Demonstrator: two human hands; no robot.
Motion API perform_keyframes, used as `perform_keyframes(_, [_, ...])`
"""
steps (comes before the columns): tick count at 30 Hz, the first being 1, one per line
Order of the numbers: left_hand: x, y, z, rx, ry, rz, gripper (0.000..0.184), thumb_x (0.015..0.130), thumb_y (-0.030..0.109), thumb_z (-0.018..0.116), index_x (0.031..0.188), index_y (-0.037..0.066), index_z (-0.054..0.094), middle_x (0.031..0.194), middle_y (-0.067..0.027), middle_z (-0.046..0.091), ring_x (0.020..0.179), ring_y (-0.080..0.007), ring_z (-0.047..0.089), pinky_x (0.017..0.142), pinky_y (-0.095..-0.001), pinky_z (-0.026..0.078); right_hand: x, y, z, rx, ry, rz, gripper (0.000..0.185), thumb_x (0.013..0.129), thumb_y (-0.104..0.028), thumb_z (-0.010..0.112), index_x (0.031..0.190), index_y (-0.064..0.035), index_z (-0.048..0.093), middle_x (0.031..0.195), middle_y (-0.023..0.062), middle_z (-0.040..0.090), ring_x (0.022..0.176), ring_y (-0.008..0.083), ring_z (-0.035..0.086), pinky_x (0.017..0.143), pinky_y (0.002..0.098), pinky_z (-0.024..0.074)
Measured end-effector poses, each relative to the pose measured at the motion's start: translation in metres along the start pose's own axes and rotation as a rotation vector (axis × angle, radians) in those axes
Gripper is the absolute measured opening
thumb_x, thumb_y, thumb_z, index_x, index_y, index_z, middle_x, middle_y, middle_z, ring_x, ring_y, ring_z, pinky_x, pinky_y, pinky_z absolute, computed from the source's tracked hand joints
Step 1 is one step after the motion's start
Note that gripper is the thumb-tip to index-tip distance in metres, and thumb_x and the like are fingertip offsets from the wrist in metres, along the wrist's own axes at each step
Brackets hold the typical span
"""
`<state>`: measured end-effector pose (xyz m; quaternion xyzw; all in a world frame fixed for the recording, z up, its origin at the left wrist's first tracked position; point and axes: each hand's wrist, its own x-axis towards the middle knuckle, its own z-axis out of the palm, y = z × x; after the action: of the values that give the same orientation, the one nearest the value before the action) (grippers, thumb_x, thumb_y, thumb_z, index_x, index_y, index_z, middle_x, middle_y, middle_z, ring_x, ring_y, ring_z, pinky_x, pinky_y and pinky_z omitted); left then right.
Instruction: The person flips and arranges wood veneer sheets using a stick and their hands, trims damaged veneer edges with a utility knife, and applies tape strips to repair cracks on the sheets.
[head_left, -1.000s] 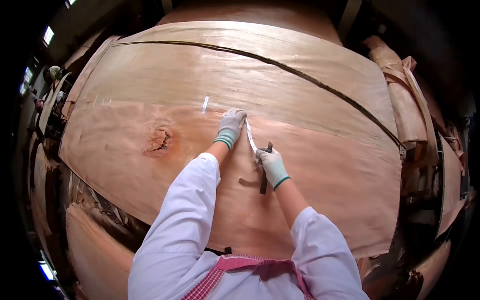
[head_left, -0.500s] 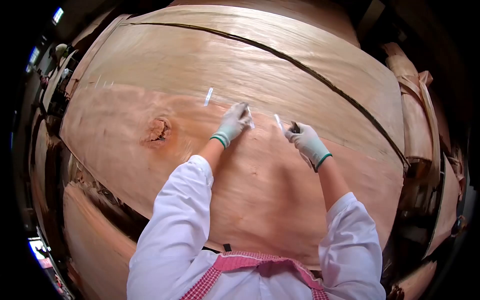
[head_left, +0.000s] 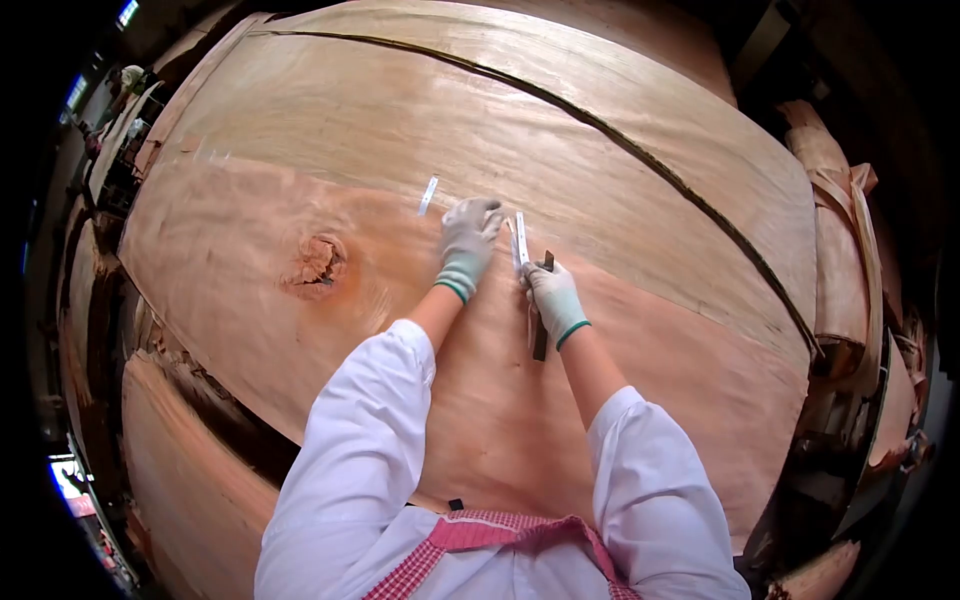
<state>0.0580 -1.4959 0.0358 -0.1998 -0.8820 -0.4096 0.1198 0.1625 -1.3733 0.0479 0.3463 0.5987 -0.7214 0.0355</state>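
Note:
My left hand [head_left: 468, 243], in a pale glove with a green cuff, lies over the joint between two wood veneer sheets, its fingers stretched out. Just right of those fingertips is a white tape strip [head_left: 521, 238], its lower end at the fingers of my right hand [head_left: 555, 298]. That hand, gloved alike, is closed round a dark, flat, blade-like tool [head_left: 540, 340] that sticks out below and above it. The reddish veneer sheet [head_left: 420, 400] is nearer me and the paler veneer sheet [head_left: 600, 180] lies beyond. Another tape strip [head_left: 428, 195] crosses the joint to the left.
A cracked knot [head_left: 318, 265] marks the reddish sheet at left. A long dark split [head_left: 590, 120] curves across the paler sheet. Rolled veneer [head_left: 835, 250] stands at the right, and more veneer [head_left: 180, 450] lies at the lower left. A person [head_left: 130, 78] is far off at upper left.
My right hand has moved left, bringing the tape strip and tool close to my left hand. My left hand's fingers have straightened. The tool now shows more of its length.

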Motion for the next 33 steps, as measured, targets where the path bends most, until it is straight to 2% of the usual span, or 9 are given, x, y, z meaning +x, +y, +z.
perform_keyframes(7, [0.014, 0.010, 0.029, 0.212, -0.262, 0.121, 0.023, 0.079, 0.025, 0.068, 0.097, 0.011, 0.065, 0.104, -0.0083, 0.063, 0.111, -0.0265, 0.053, 0.103, -0.0408, 0.033, 0.002, 0.011, 0.000, -0.005, 0.053, 0.002, 0.015, 0.089, -0.017, 0.061, 0.085, -0.0029, 0.062, 0.066, 0.0062, 0.062, 0.048, 0.0151, 0.053, 0.045, 0.0299, 0.0419])
perform_keyframes(11, [-0.007, -0.001, 0.024, 0.184, -0.273, 0.195, 0.038, 0.081, 0.031, 0.068, 0.113, 0.012, 0.061, 0.124, -0.0076, 0.057, 0.129, -0.0272, 0.042, 0.112, -0.0424, 0.023, 0.027, -0.006, -0.027, -0.969, 0.131, -0.399, 0.019, 0.082, -0.019, 0.065, 0.086, -0.0006, 0.064, 0.086, 0.0240, 0.065, 0.083, 0.0396, 0.064, 0.073, 0.0472, 0.0497])
perform_keyframes(17, [-0.005, 0.002, 0.025, 0.225, -0.284, 0.168, 0.042, 0.080, 0.032, 0.068, 0.117, 0.014, 0.060, 0.130, -0.0090, 0.054, 0.130, -0.0300, 0.041, 0.113, -0.0447, 0.023, 0.019, 0.002, -0.045, -0.804, -0.017, -0.304, 0.020, 0.085, -0.020, 0.066, 0.079, -0.0004, 0.065, 0.067, 0.0106, 0.064, 0.060, 0.0206, 0.060, 0.056, 0.0352, 0.0463])
perform_keyframes(20, [-0.004, -0.002, 0.026, 0.233, -0.322, 0.178, 0.039, 0.085, 0.036, 0.063, 0.117, 0.015, 0.058, 0.132, -0.0073, 0.053, 0.133, -0.0297, 0.038, 0.114, -0.0445, 0.021, -0.018, 0.039, -0.020, 0.006, -0.020, -0.048, 0.021, 0.087, -0.016, 0.065, 0.075, 0.0005, 0.062, 0.065, 0.0038, 0.061, 0.057, 0.0142, 0.056, 0.051, 0.0313, 0.0422])
perform_keyframes(22, [-0.004, -0.002, 0.028, 0.242, -0.315, 0.167, 0.040, 0.085, 0.037, 0.062, 0.118, 0.014, 0.058, 0.132, -0.0074, 0.053, 0.134, -0.0296, 0.037, 0.114, -0.0442, 0.020, -0.015, 0.046, 0.000, -0.032, 0.096, -0.065, 0.022, 0.087, -0.018, 0.065, 0.075, 0.0003, 0.062, 0.065, 0.0072, 0.061, 0.058, 0.0158, 0.057, 0.052, 0.0329, 0.0441])
perform_keyframes(24, [-0.006, -0.005, 0.029, 0.260, -0.312, 0.177, 0.040, 0.085, 0.036, 0.063, 0.118, 0.014, 0.058, 0.132, -0.0075, 0.053, 0.134, -0.0295, 0.037, 0.114, -0.0440, 0.019, 0.004, 0.040, -0.029, -0.925, 0.261, -0.487, 0.021, 0.084, -0.021, 0.063, 0.084, -0.0006, 0.067, 0.081, 0.0238, 0.066, 0.075, 0.0375, 0.065, 0.068, 0.0446, 0.0513])
perform_keyframes(26, [-0.006, 0.001, 0.027, 0.245, -0.297, 0.175, 0.039, 0.084, 0.035, 0.064, 0.117, 0.014, 0.059, 0.131, -0.0085, 0.053, 0.133, -0.0300, 0.038, 0.114, -0.0442, 0.020, 0.003, -0.019, -0.055, -1.070, 0.079, -0.324, 0.020, 0.084, -0.019, 0.060, 0.087, -0.0006, 0.069, 0.091, 0.0245, 0.066, 0.085, 0.0408, 0.064, 0.075, 0.0453, 0.0521])
perform_keyframes(30, [-0.009, -0.005, 0.029, 0.224, -0.275, 0.202, 0.039, 0.082, 0.034, 0.066, 0.114, 0.014, 0.060, 0.129, -0.0093, 0.054, 0.129, -0.0304, 0.041, 0.113, -0.0453, 0.021, 0.051, -0.044, -0.101, -1.362, 0.153, -0.466, 0.018, 0.081, -0.017, 0.064, 0.084, -0.0004, 0.069, 0.088, 0.0224, 0.067, 0.081, 0.0365, 0.066, 0.071, 0.0440, 0.0510])
perform_keyframes(33, [-0.005, 0.000, 0.027, 0.257, -0.303, 0.154, 0.038, 0.083, 0.033, 0.066, 0.116, 0.015, 0.059, 0.127, -0.0095, 0.055, 0.129, -0.0299, 0.041, 0.113, -0.0459, 0.021, 0.009, -0.067, -0.145, -1.014, 0.102, -0.300, 0.021, 0.084, -0.021, 0.067, 0.087, 0.0003, 0.066, 0.078, 0.0150, 0.068, 0.069, 0.0251, 0.064, 0.062, 0.0369, 0.0486])
